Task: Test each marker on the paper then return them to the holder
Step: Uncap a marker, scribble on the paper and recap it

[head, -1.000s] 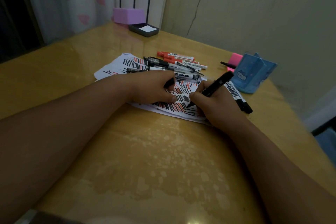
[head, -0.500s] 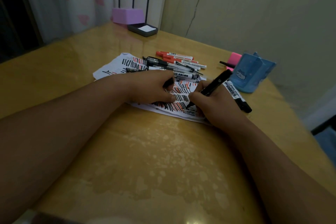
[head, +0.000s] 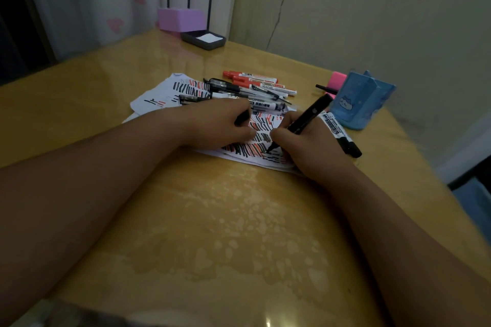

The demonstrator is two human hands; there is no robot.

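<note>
A white paper (head: 159, 94) covered in black and red strokes lies on the wooden table. My right hand (head: 308, 146) grips a black marker (head: 305, 119) with its tip on the paper's near edge. My left hand (head: 220, 125) rests on the paper and holds a black cap (head: 242, 117) in its curled fingers. A pile of red and black markers (head: 255, 87) lies across the paper's far side. Another black marker (head: 341, 135) lies just right of my right hand. The blue holder (head: 358, 101) stands at the right.
A pink block (head: 336, 82) and a black pen (head: 322, 87) sit behind the holder. A purple box (head: 180, 18) and a dark tray (head: 203, 39) are at the table's far corner by the wall. The table's right edge (head: 414, 141) is near the holder.
My right hand has shifted slightly while the marker tip stays on the paper's near edge. My left hand has kept its place with the cap.
</note>
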